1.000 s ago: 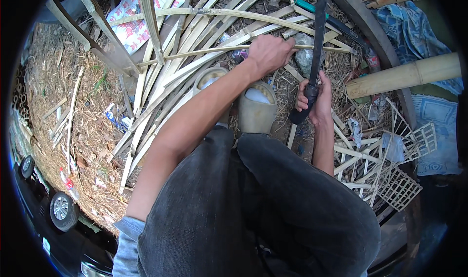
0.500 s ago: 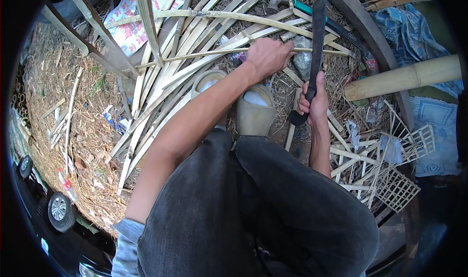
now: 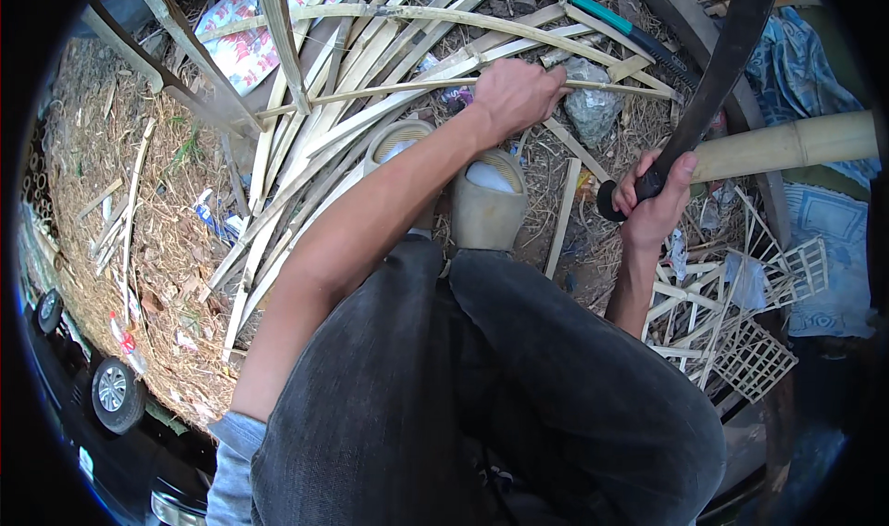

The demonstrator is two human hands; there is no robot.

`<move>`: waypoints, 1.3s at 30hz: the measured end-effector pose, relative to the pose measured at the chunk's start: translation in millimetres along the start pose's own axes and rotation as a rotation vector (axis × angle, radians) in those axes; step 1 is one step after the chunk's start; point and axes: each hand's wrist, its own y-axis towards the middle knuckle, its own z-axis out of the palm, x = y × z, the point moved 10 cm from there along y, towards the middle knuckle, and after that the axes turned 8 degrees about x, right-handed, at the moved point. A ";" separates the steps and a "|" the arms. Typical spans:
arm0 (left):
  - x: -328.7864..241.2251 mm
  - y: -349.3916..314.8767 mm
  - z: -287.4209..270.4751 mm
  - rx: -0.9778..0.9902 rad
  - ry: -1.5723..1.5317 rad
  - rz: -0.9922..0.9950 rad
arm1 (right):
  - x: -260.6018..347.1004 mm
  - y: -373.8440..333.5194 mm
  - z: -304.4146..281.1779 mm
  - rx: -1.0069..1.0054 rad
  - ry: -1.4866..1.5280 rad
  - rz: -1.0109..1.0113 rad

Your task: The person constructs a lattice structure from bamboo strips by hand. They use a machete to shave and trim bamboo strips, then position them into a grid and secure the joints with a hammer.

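Note:
My left hand [image 3: 520, 98] is closed around a thin bamboo strip [image 3: 619, 87], which lies crosswise above my sandals [image 3: 486, 213] and sticks out on both sides of the fist. My right hand [image 3: 656, 197] grips the dark handle of a machete [image 3: 720, 72]. Its long black blade points up and to the right, apart from the strip, and its tip reaches the upper edge of the view. Beyond the right hand lies a thick bamboo pole [image 3: 787, 146], partly behind the machete.
Many split bamboo strips [image 3: 319, 156] lie heaped ahead and to the left. A grey lump [image 3: 593, 109], stone or plastic, sits right of the left hand. Farther off is a tool with a green handle [image 3: 600, 11]. Woven lattice pieces [image 3: 755, 359] lie at right; a black car [image 3: 69, 415] stands at left.
My right hand has swung the machete to the right and tilted it outward, away from the strip. My left hand keeps its hold on the strip, barely moving.

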 end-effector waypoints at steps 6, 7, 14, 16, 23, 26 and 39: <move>-2.2 3.9 0.8 -0.014 0.011 0.005 | -94.8 0.2 -8.5 -0.118 -0.229 0.448; -1.5 2.7 0.7 -0.013 0.010 0.004 | -97.9 -3.3 -1.4 -0.094 -0.115 0.496; 2.9 0.5 2.5 0.016 -0.010 -0.024 | -51.4 -5.5 6.6 -0.094 -0.085 0.378; 2.5 -1.7 1.3 0.028 -0.012 -0.029 | -3.2 8.1 11.1 -0.076 -0.032 0.152; -3.0 1.8 3.7 0.012 0.013 -0.006 | -92.2 12.2 -4.8 -0.114 -0.183 0.562; -3.4 2.8 1.2 -0.017 0.017 0.006 | -90.5 15.4 -4.3 -0.089 -0.164 0.554; -4.0 5.1 2.9 0.039 -0.025 -0.022 | -97.6 -12.7 -10.0 -0.121 -0.135 0.590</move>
